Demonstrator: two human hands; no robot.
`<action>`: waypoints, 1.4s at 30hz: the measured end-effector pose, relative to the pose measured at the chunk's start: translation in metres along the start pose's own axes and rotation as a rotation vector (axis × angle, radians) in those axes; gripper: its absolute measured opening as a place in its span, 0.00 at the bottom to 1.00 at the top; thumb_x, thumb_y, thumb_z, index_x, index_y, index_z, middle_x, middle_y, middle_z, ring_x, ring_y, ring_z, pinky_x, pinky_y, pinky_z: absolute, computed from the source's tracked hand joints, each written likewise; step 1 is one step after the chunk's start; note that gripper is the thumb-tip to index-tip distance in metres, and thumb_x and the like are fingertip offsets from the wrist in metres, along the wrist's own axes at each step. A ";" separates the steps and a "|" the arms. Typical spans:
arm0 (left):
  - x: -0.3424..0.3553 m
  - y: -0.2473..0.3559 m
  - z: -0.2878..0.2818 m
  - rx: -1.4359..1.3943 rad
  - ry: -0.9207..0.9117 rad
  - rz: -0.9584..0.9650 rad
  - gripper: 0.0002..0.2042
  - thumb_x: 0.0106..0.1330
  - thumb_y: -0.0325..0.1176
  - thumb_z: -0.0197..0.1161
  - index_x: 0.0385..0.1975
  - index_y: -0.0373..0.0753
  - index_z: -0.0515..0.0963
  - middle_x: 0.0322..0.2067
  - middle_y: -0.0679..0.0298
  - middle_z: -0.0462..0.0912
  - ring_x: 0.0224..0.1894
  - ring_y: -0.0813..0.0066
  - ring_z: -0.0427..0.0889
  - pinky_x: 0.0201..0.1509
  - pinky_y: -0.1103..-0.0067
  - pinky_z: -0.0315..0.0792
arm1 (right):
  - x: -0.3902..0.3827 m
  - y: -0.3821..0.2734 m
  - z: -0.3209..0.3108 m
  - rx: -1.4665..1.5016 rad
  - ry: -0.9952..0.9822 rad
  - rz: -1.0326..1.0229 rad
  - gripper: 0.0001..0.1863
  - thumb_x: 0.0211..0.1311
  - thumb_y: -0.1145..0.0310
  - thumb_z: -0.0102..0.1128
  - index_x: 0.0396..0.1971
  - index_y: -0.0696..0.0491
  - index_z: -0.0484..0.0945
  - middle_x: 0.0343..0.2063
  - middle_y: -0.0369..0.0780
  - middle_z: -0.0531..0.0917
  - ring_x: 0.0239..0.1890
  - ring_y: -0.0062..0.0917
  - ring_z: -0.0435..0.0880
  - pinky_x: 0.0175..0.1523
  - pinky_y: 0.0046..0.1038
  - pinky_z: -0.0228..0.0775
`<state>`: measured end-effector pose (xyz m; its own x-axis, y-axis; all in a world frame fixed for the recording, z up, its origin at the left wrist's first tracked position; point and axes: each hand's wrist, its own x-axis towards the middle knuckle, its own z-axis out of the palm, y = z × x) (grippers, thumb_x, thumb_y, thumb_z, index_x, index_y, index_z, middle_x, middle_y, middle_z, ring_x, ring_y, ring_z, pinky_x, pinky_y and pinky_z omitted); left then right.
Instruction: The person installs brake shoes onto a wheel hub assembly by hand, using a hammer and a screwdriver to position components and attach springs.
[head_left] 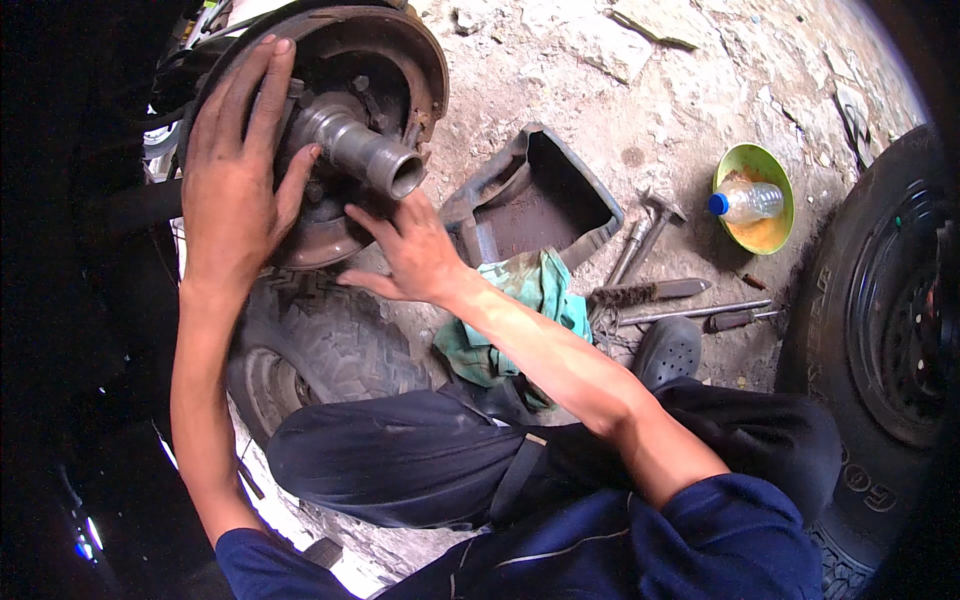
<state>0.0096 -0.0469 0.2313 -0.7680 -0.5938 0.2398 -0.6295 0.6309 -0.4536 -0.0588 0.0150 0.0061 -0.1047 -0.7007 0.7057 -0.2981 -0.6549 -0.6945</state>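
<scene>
- Head view: the left hand (235, 165) lies over the left side of a rusty round brake assembly (428, 55), at the upper left; its grip is spread, fingers long and nearly straight, thumb apart and pointing toward the bare metal tube (365, 150) at the centre.
- The right hand (415, 255) is just below the tube's open end, its grip loose with fingers parted; whether its fingertips touch the metal cannot be told.
- Right of the assembly, a dark cut-open container (597, 238) sits on the rough ground, a green rag (555, 285) against its near side.
- Farther right lie a hammer (662, 207), a dark-bristled brush (650, 291) and a metal rod (700, 311).
- Beyond them, a clear bottle (755, 202) rests in a green bowl (788, 205), near a large tyre (825, 300).
</scene>
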 end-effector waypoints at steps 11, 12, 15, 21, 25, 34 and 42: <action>0.005 -0.002 0.004 0.001 0.031 0.064 0.36 0.59 0.31 0.66 0.69 0.46 0.60 0.66 0.58 0.66 0.65 0.57 0.67 0.68 0.66 0.62 | 0.023 -0.011 0.030 0.007 0.167 -0.007 0.32 0.32 0.46 0.77 0.30 0.54 0.72 0.29 0.45 0.77 0.35 0.43 0.78 0.47 0.40 0.65; 0.005 -0.002 0.005 0.011 0.046 0.059 0.35 0.59 0.30 0.66 0.68 0.46 0.62 0.64 0.59 0.68 0.64 0.57 0.68 0.67 0.67 0.63 | 0.023 -0.011 0.031 0.008 0.169 -0.005 0.32 0.31 0.45 0.77 0.29 0.54 0.72 0.27 0.44 0.78 0.34 0.43 0.79 0.46 0.39 0.65; 0.008 0.002 0.003 -0.009 0.065 0.085 0.35 0.62 0.35 0.64 0.70 0.44 0.59 0.66 0.56 0.65 0.66 0.55 0.66 0.69 0.66 0.59 | 0.023 -0.013 0.036 -0.001 0.204 0.018 0.33 0.29 0.44 0.77 0.27 0.53 0.72 0.25 0.41 0.78 0.32 0.41 0.79 0.46 0.38 0.64; 0.008 -0.002 0.004 -0.116 0.124 0.065 0.27 0.65 0.35 0.62 0.65 0.43 0.65 0.62 0.55 0.70 0.63 0.54 0.68 0.68 0.65 0.60 | 0.022 -0.010 0.041 -0.052 0.234 -0.016 0.34 0.26 0.41 0.76 0.25 0.53 0.72 0.25 0.40 0.76 0.29 0.41 0.78 0.45 0.37 0.62; 0.009 -0.004 0.005 -0.153 0.144 0.055 0.24 0.66 0.35 0.60 0.63 0.47 0.69 0.61 0.57 0.73 0.62 0.55 0.71 0.67 0.66 0.62 | 0.021 -0.013 0.041 -0.054 0.216 -0.013 0.34 0.25 0.39 0.75 0.23 0.53 0.72 0.23 0.40 0.76 0.29 0.41 0.78 0.46 0.37 0.63; 0.012 0.028 -0.015 -0.224 0.215 -0.061 0.25 0.57 0.25 0.60 0.59 0.40 0.71 0.55 0.53 0.73 0.58 0.52 0.71 0.65 0.65 0.62 | 0.023 -0.017 0.045 -0.055 0.298 0.017 0.35 0.24 0.38 0.75 0.20 0.53 0.71 0.17 0.39 0.74 0.25 0.38 0.78 0.44 0.36 0.65; 0.012 0.032 -0.019 -0.301 0.231 -0.106 0.24 0.58 0.23 0.58 0.57 0.39 0.72 0.55 0.54 0.75 0.58 0.53 0.72 0.65 0.65 0.62 | 0.020 -0.023 0.048 -0.055 0.265 0.071 0.33 0.24 0.42 0.77 0.19 0.53 0.71 0.17 0.40 0.74 0.23 0.38 0.76 0.40 0.36 0.65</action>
<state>-0.0215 -0.0248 0.2358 -0.6817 -0.5568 0.4746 -0.6866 0.7109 -0.1521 -0.0087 0.0031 0.0294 -0.3695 -0.6412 0.6725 -0.3316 -0.5851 -0.7401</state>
